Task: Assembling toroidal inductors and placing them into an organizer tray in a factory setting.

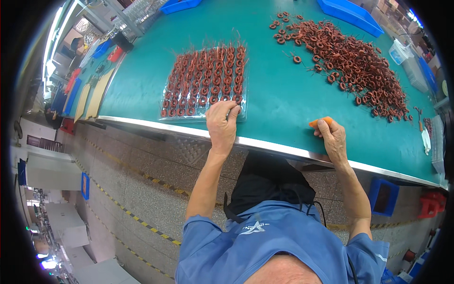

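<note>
A clear plastic tray (pixel 244 80) holds rows of ring-shaped coils (pixel 215 80) wound in red-brown wire, their wire ends sticking up. My left hand (pixel 221 124) rests over the tray's near edge, fingers curled and thumb pressed in. Its fingertips hide whatever they grip, right beside the nearest row of coils. Farther right, near the table's front edge, my right hand (pixel 333 137) is closed in a pinch. Something orange (pixel 320 122) shows at its fingertips; I cannot tell whether it is a finger cover or a held piece. A big heap of loose coils (pixel 354 66) lies beyond this hand.
The green table (pixel 274 94) has a metal front edge (pixel 283 148). Blue bins (pixel 352 16) stand along its far side. At the right are a white tub (pixel 399 51), clear trays (pixel 437 146) and a white-and-orange tool (pixel 424 137). A blue crate (pixel 383 196) sits below the table.
</note>
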A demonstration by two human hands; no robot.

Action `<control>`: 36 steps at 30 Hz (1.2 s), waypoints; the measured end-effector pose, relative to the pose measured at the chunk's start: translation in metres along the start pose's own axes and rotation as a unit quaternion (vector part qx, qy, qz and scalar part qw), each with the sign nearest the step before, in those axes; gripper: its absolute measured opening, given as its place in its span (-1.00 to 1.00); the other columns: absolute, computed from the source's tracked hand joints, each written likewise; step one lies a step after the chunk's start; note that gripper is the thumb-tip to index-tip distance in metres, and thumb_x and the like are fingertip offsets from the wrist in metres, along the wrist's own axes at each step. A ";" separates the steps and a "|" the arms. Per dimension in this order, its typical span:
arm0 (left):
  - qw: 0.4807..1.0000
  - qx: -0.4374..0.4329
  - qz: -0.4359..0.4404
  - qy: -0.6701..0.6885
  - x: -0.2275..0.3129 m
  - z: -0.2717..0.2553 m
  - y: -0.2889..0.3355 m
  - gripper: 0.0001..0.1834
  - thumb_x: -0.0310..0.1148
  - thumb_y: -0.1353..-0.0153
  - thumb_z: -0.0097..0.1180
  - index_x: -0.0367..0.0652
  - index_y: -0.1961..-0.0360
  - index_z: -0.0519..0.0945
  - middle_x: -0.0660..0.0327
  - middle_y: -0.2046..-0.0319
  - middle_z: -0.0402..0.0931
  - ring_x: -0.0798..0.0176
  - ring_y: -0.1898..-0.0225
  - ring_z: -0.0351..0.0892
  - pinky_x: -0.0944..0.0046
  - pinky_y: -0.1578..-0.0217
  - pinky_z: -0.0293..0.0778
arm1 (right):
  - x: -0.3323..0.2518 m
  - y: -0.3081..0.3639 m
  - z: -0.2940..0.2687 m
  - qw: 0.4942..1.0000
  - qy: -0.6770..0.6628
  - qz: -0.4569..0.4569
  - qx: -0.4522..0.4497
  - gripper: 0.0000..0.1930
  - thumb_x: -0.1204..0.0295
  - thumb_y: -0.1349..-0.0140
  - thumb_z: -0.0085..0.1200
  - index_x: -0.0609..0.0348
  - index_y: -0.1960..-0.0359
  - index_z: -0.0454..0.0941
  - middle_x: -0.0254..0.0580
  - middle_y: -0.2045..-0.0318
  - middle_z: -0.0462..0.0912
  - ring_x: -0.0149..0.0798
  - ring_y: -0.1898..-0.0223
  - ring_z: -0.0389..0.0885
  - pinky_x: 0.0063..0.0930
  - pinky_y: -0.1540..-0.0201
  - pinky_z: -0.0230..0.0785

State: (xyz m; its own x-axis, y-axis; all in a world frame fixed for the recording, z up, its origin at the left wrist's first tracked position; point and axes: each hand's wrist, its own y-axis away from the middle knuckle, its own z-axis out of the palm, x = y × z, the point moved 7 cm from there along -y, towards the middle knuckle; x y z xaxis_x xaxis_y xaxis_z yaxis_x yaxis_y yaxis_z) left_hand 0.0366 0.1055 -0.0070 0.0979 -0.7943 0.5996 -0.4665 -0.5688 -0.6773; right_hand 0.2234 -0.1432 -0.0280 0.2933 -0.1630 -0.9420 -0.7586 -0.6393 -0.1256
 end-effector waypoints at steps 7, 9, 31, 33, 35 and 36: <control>0.995 -0.058 -0.078 0.018 -0.013 0.005 -0.005 -0.89 -0.38 -0.10 0.26 -0.17 0.41 0.62 0.22 0.43 0.53 0.16 0.28 0.49 0.18 0.18 0.30 | 0.001 -0.001 -0.001 1.000 0.014 0.003 -0.010 -0.70 0.27 -0.38 -0.03 0.24 0.30 0.66 -0.35 0.49 0.62 -0.53 0.47 0.48 -0.62 0.41 0.31; 0.995 -0.061 -0.072 0.014 -0.014 0.004 -0.004 -0.89 -0.37 -0.12 0.25 -0.17 0.40 0.62 0.23 0.43 0.53 0.16 0.28 0.49 0.18 0.19 0.30 | -0.001 -0.005 -0.004 1.000 0.022 0.005 -0.017 -0.72 0.29 -0.37 -0.02 0.24 0.29 0.66 -0.35 0.50 0.62 -0.53 0.47 0.47 -0.62 0.42 0.31; 0.975 0.150 -0.095 0.135 -0.009 -0.066 0.049 -0.91 -0.65 -0.22 0.09 -0.31 0.26 0.53 0.16 0.27 0.51 0.27 0.22 0.49 0.35 0.14 0.40 | 0.001 -0.127 -0.100 0.741 0.565 -0.323 0.167 -0.75 0.38 -0.19 0.17 0.25 0.15 0.54 -0.15 0.17 0.52 -0.10 0.08 0.49 -0.30 0.08 0.43; 0.969 0.126 -0.106 0.182 0.007 -0.065 0.058 -0.91 -0.68 -0.22 0.07 -0.31 0.26 0.52 0.16 0.26 0.49 0.27 0.22 0.48 0.36 0.16 0.39 | 0.015 -0.129 -0.107 0.748 0.571 -0.309 0.140 -0.81 0.40 -0.22 0.12 0.26 0.21 0.53 -0.12 0.28 0.52 -0.09 0.17 0.48 -0.27 0.11 0.42; 0.972 0.106 -0.083 0.195 0.019 -0.065 0.065 -0.90 -0.68 -0.22 0.06 -0.31 0.26 0.52 0.17 0.25 0.48 0.30 0.23 0.47 0.40 0.19 0.39 | 0.019 -0.123 -0.099 0.752 0.556 -0.331 0.125 -0.84 0.42 -0.24 0.09 0.24 0.22 0.51 -0.12 0.36 0.49 -0.08 0.24 0.46 -0.25 0.15 0.43; 0.970 0.106 -0.080 0.204 0.024 -0.064 0.067 -0.90 -0.68 -0.23 0.06 -0.31 0.26 0.52 0.17 0.25 0.48 0.32 0.23 0.46 0.41 0.19 0.39 | 0.023 -0.121 -0.098 0.756 0.563 -0.321 0.098 -0.85 0.42 -0.25 0.08 0.24 0.23 0.51 -0.13 0.37 0.49 -0.08 0.25 0.46 -0.26 0.17 0.43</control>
State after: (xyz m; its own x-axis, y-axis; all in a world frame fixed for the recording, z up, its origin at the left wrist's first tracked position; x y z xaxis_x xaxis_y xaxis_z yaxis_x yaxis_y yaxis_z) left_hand -0.0483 0.0623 -0.0106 -0.2217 -0.5673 0.7931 -0.2778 -0.7429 -0.6090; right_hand 0.3790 -0.1436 -0.0039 0.8626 -0.4730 0.1794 -0.2898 -0.7527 -0.5911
